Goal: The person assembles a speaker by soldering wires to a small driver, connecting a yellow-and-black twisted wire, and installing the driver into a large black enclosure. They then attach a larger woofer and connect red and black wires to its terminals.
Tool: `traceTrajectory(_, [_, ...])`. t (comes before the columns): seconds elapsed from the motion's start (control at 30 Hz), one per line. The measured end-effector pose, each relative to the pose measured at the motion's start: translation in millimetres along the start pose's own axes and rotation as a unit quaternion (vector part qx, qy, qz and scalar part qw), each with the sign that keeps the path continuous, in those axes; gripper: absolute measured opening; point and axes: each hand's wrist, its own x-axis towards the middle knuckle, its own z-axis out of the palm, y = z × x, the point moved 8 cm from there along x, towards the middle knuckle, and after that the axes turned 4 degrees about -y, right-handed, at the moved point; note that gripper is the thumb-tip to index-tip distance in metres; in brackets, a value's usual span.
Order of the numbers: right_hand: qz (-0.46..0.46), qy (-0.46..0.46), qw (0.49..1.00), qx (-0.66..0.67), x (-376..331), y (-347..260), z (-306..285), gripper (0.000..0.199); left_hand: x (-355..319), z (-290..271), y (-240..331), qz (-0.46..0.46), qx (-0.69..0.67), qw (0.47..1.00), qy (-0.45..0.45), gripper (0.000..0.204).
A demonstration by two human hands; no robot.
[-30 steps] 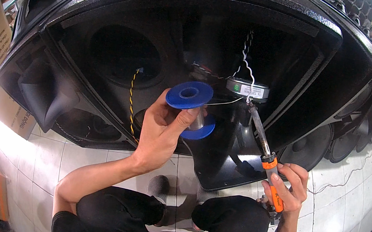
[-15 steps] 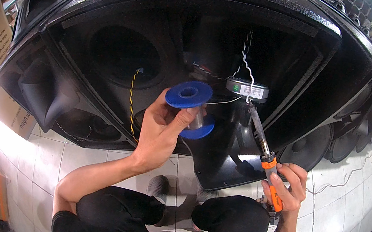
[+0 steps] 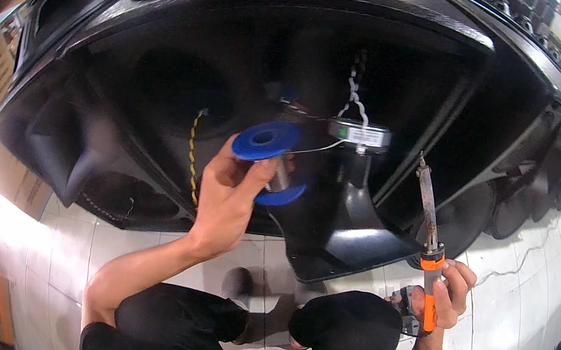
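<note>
the left hand (image 3: pixel 226 196) is raised in front of the open back of a large black speaker cabinet (image 3: pixel 258 45), its fingers wrapped around a blue spool of solder wire (image 3: pixel 269 160). the thumb presses on the spool's upper flange, and the lower flange shows just past the fingers. a thin strand of solder runs from the spool to the right, towards a round silver driver (image 3: pixel 359 135) mounted on a black horn (image 3: pixel 354 224) inside the cabinet. a twisted white wire (image 3: pixel 353 98) hangs down onto that driver, and a braided yellow and black cable (image 3: pixel 193 153) hangs inside the cabinet, left of the hand.

the right hand (image 3: pixel 445 291) is lower, near the cabinet's right lower edge, closed around the orange handle of a soldering iron (image 3: pixel 428 244). the iron points up and slightly left, its tip in the air, apart from the driver and to its right.

the person's knees in black trousers (image 3: pixel 313 336) sit over a white tiled floor (image 3: pixel 551 242). more black cabinets (image 3: pixel 557 162) stand along the right.
</note>
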Motion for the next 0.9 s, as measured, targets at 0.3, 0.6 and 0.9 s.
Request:
traceTrajectory(0.3, [0.153,0.031,0.987,-0.027,-35.0,-6.4,-63.9,0.047,-9.1,-15.3,6.2,-0.002,-0.060,0.998,0.009,0.025])
traceTrajectory(0.6, [0.424,0.148,0.892,-0.039,-99.3,-15.0,-142.1,0.027,-15.4,-17.5,14.3,-0.046,-0.076,0.995,0.038,0.038])
traceTrajectory(0.9, [0.528,0.159,0.831,-0.081,-150.3,-10.7,-160.0,0.034,-20.3,-13.7,24.6,-0.046,-0.093,0.994,0.038,0.040])
